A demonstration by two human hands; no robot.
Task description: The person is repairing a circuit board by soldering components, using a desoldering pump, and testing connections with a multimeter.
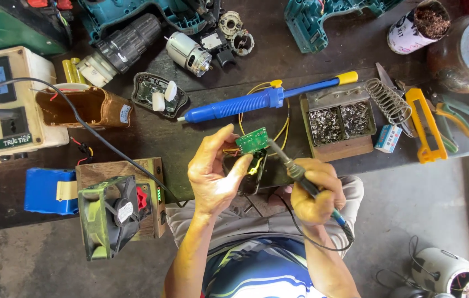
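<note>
My left hand (212, 174) pinches a small green circuit board (252, 140) by its edge, with a black casing (250, 174) under the fingers and yellow wires (285, 126) trailing from it. A soldering iron (300, 176) with a dark grip is held in my right hand (314, 193), and its tip touches the right side of the board. The iron's cord runs down past my wrist.
A blue desoldering pump (251, 102) lies just beyond the board. A metal tray of solder scraps (338, 118), a coil iron stand (389, 99) and a yellow utility knife (424, 127) sit right. A fan box (116, 212), blue battery pack (49, 190) and meter box (3, 105) stand left. Drill parts (135, 44) lie at the back.
</note>
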